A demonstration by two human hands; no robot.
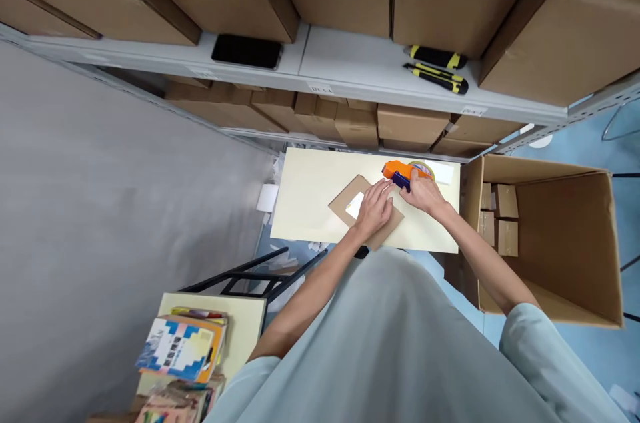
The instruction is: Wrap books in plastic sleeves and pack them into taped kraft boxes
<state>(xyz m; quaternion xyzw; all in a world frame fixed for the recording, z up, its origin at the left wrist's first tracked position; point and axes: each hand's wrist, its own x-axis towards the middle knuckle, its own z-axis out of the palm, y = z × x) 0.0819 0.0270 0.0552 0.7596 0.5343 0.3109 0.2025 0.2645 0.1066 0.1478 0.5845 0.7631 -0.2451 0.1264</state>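
Note:
A flat brown cardboard parcel (345,199) with a white label (355,205) lies at an angle on the cream tabletop (305,209). My left hand (375,208) rests on the parcel, its fingers stretched toward the upper right edge. An orange and dark blue tape dispenser (399,170) is gripped in my right hand (421,192), just above that edge and close to my left fingertips. Part of a tape roll shows behind my right hand. Whether a strip of tape reaches the parcel is not visible.
A large open carton (565,236) holding several small boxes stands right of the table. Above, a grey shelf (350,56) carries big cartons, a black phone (247,51) and two utility knives (437,69). Books (183,346) are stacked on a lower-left table beside the grey wall.

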